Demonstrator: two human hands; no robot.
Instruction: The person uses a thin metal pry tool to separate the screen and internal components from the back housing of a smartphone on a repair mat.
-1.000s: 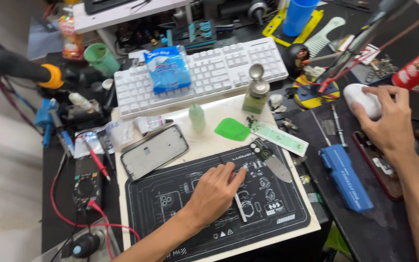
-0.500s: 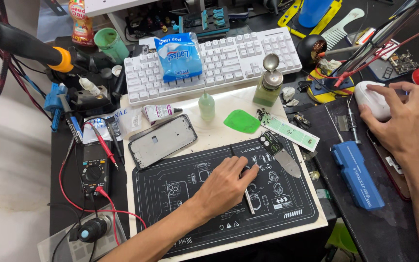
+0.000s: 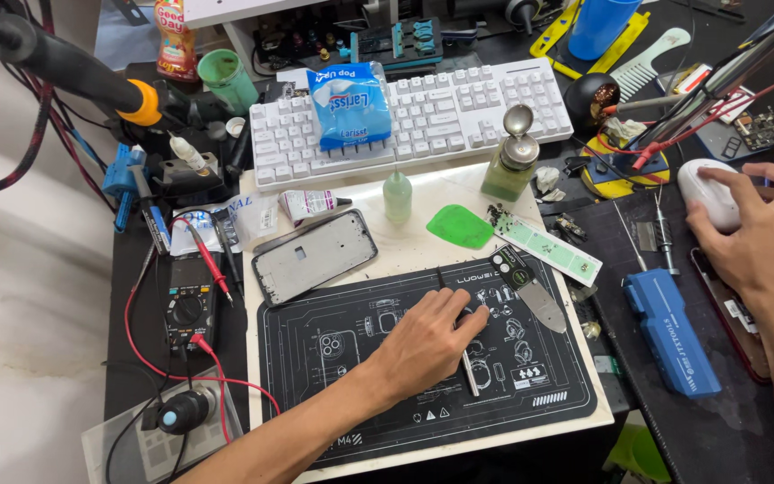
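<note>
Resting palm-down on the black rubbery work mat [image 3: 351, 358] with its pale printed outlines, your left hand [image 3: 427, 345] has loosely spread fingers, and the fingertips touch a thin metal tweezer-like tool [image 3: 468, 367] lying flat on the mat; whether the fingers pinch it or only press on it cannot be told. Over at the right, your right hand [image 3: 750, 237] cups a smooth white rounded mouse-shaped object [image 3: 708, 191], fingers curled over its far side and gripping it lightly. Just left of your left hand and a little farther away, a grey rectangular phone frame [image 3: 315, 257] with a dark rim lies tilted, half on the mat. Beyond it sit a flat green plastic pick [image 3: 460, 226], a small translucent green dropper bottle [image 3: 397, 197] and a green glass pump bottle with a steel cap [image 3: 510, 168]. Near your right forearm lies a blue boxy plastic tool case [image 3: 672, 332].
</note>
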